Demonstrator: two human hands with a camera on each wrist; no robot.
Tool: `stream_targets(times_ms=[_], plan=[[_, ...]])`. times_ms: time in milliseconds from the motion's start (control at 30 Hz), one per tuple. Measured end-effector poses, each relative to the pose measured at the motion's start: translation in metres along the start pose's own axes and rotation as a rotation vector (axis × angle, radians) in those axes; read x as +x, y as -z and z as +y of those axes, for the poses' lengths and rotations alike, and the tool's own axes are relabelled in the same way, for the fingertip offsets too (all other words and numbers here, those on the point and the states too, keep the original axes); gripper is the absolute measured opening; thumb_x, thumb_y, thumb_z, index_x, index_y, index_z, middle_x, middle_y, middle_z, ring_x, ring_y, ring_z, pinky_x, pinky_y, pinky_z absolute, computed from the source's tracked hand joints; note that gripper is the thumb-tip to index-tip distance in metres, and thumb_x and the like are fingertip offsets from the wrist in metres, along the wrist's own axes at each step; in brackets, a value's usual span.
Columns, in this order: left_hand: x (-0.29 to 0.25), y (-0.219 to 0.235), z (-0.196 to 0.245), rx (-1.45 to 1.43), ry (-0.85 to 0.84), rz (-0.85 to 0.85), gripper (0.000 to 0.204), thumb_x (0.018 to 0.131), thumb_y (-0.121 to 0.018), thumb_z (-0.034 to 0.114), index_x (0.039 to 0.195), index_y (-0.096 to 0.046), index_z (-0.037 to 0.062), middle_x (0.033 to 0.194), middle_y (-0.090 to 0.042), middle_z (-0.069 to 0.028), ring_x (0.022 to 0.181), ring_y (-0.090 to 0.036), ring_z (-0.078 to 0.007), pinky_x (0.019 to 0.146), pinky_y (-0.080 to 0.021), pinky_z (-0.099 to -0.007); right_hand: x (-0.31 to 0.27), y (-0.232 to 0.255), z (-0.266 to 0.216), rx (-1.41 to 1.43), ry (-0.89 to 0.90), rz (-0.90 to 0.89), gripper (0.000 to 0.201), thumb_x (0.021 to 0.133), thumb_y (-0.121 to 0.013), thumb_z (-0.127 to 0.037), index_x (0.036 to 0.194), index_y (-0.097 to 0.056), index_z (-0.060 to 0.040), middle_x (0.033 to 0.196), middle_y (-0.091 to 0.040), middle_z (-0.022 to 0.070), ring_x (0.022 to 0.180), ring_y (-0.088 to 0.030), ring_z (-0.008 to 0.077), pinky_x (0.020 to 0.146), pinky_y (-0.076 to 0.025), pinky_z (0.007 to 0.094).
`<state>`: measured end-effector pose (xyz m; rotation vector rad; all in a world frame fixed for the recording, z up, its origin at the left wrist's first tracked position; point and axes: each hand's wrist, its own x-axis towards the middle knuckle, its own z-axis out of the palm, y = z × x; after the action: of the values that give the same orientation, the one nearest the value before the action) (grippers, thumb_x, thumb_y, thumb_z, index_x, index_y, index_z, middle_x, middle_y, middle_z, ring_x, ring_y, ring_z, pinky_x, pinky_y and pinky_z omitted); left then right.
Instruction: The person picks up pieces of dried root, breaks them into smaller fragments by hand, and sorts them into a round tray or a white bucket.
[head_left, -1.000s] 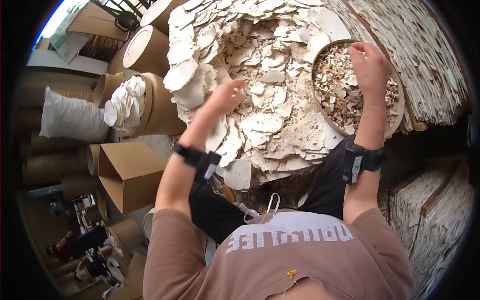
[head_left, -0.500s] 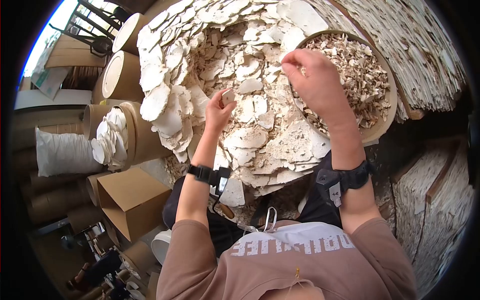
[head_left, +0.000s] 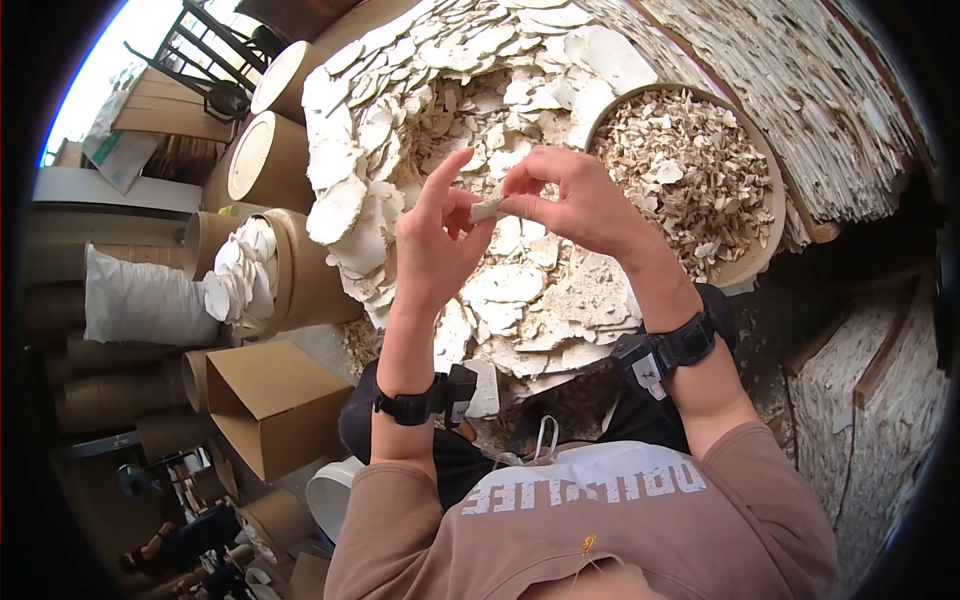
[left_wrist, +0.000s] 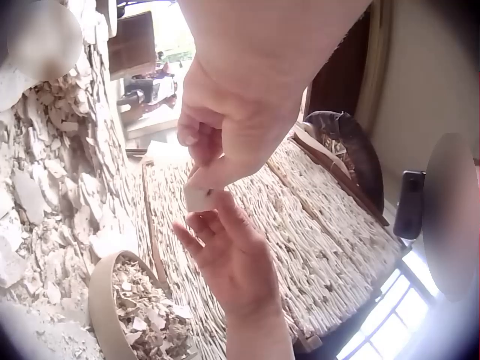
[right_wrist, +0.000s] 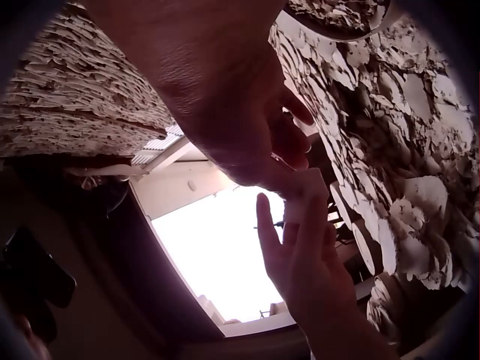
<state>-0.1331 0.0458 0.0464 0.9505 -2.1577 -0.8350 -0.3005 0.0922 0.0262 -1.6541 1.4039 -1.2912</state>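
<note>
In front of the chest, both hands meet at a small off-white flake. My left hand pinches it between thumb and fingers, with the index finger pointing up. From the other side, the thumb and fingertips of my right hand grip its edge. The left wrist view shows the chalky flake between the two hands. Below them spreads a large heap of thin white flakes, with a hollow of smaller crumbs. A round shallow basket of small brownish-white chips stands to the right.
Stacked layered slabs rise behind and beside the basket, with another stack at lower right. On the left are cardboard drums, a white sack, an open carton and a white bucket. A person is at far lower left.
The right hand has left the basket and moved left to the flake. The left hand has lifted the flake from the heap and brought it toward the right hand.
</note>
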Motion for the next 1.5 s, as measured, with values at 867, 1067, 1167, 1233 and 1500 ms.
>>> stream_targets(times_ms=[867,1067,1167,1233,1500], plan=[[-0.001,-0.009,-0.005,-0.940,0.355,0.195,0.052,0.075,-0.052,-0.004,0.124,-0.035,0.0011,0.082,-0.056,-0.0080,0.064,-0.058,-0.0145,0.052,-0.050,-0.0251,0.002,-0.010,-0.005,1.056,-0.446,0.266,0.013,0.080,-0.057,-0.015,0.078,-0.051,-0.0035,0.062,-0.047,-0.0015,0.040,-0.034,0.0012,0.034,-0.024,0.0158],[-0.031,0.048,-0.014,-0.881,0.427,0.300,0.045,0.076,-0.051,-0.002,0.119,-0.041,0.0006,0.081,-0.054,-0.0053,0.063,-0.056,-0.0141,0.054,-0.049,-0.0245,0.005,0.008,0.012,1.150,-0.511,0.590,0.008,0.080,-0.053,-0.012,0.074,-0.051,-0.0082,0.061,-0.047,-0.0025,0.041,-0.032,0.0020,0.034,-0.024,0.0148],[-0.089,0.121,-0.009,-0.220,0.378,0.502,0.044,0.075,-0.052,-0.003,0.118,-0.043,-0.0001,0.083,-0.053,-0.0028,0.062,-0.054,-0.0102,0.055,-0.046,-0.0214,0.004,0.025,0.023,1.217,-0.384,0.626,0.009,0.080,-0.055,-0.012,0.074,-0.050,-0.0085,0.063,-0.050,-0.0007,0.042,-0.034,0.0029,0.035,-0.024,0.0157],[-0.148,0.171,-0.023,0.256,0.526,0.609,0.043,0.072,-0.054,0.000,0.115,-0.049,0.0052,0.081,-0.055,-0.0054,0.061,-0.053,-0.0104,0.056,-0.044,-0.0223,0.000,0.042,0.025,1.200,-0.292,0.597,0.011,0.081,-0.054,-0.012,0.073,-0.050,-0.0074,0.064,-0.052,0.0001,0.044,-0.035,0.0036,0.036,-0.024,0.0168],[-0.380,0.236,-0.070,1.060,1.397,0.083,0.058,0.065,-0.063,0.020,0.118,-0.045,0.0058,0.108,-0.054,-0.0204,0.102,-0.050,-0.0334,0.087,-0.040,-0.0389,-0.021,0.125,0.064,-0.549,-0.280,0.846,0.026,0.075,-0.060,-0.027,0.089,-0.063,-0.0045,0.080,-0.063,0.0086,0.072,-0.057,0.0183,0.072,-0.043,0.0292]])
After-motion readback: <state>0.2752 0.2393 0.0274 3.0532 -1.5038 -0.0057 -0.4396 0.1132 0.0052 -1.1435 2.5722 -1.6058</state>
